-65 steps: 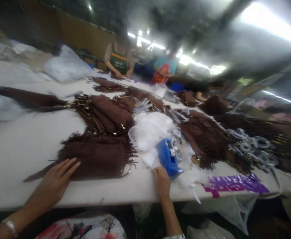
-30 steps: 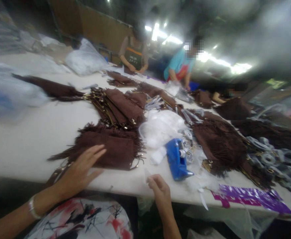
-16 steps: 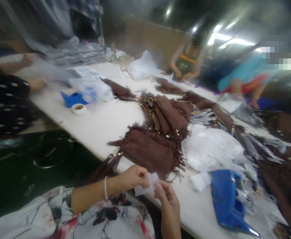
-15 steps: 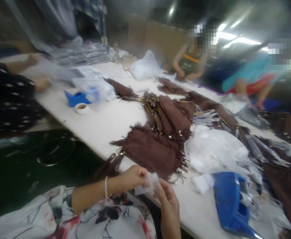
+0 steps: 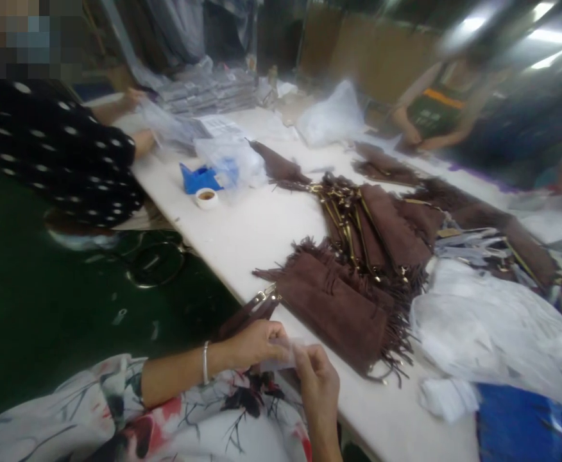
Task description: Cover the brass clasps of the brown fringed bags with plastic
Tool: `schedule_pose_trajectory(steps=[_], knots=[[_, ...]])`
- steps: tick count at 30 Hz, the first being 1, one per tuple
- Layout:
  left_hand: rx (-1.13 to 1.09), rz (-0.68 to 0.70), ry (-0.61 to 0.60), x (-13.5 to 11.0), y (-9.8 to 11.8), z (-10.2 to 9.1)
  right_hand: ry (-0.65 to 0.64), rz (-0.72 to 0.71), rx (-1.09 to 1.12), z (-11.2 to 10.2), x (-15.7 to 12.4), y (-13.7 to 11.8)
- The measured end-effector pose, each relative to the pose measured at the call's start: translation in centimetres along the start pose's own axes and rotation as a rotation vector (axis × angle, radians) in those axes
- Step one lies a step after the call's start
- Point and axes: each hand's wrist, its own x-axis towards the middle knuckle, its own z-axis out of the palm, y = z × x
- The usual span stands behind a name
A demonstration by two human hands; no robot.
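Observation:
My left hand [image 5: 264,343], a silver bangle at its wrist, pinches one side of a small translucent sheet [image 5: 281,363], perhaps thin plastic or paper. On the other side, the fingertips of my right hand [image 5: 317,378] are closed on the same sheet. Fingers partly cover it, so its full shape is hidden. Just beyond my hands a brown fringed handbag [image 5: 333,305] lies on the white table [image 5: 281,221], its strap [image 5: 247,314] hanging over the near edge. More brown bags [image 5: 382,224] with gold zips and clasps are piled behind it.
Right of the bag are a white plastic bag [image 5: 493,314], a white bundle [image 5: 449,398] and a blue object [image 5: 521,423]. A blue tape dispenser [image 5: 199,178] and tape roll [image 5: 206,198] sit farther left. One co-worker in a dotted sleeve [image 5: 112,154] handles clear plastic; another person sits across.
The view has swung left, so the table and bags appear farther right. My hands have drawn slightly closer together around the sheet, and less of it shows.

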Motion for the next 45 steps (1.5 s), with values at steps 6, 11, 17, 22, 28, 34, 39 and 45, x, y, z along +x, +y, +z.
schedule_pose_trajectory(steps=[6,11,17,22,28,34,39,45], knots=[[0.110,0.026,0.102,-0.5,-0.2,-1.4,-0.068,0.061,0.036,1.6,0.3,-0.6],[0.332,0.052,0.120,-1.7,0.7,-2.5,-0.171,0.097,0.115,2.0,0.2,-0.5],[0.274,0.022,0.107,-2.3,0.5,-2.7,-0.137,0.032,0.043,2.1,0.4,-0.4],[0.068,-0.046,0.080,-2.0,-0.4,-2.9,0.020,-0.035,-0.060,-1.2,2.8,-1.1],[-0.063,0.004,0.223,-1.9,-0.2,-5.4,-0.019,-0.099,-0.137,-3.1,9.7,-2.7],[0.114,0.192,0.615,0.7,1.9,-12.7,-0.232,-0.495,-0.359,6.0,16.3,-9.4],[0.332,0.284,0.748,4.9,1.1,-15.9,-0.233,-1.011,-0.545,18.0,20.1,-16.8],[0.532,0.294,0.836,7.1,-1.3,-15.0,-0.291,-1.297,-0.899,29.8,24.0,-22.7]])
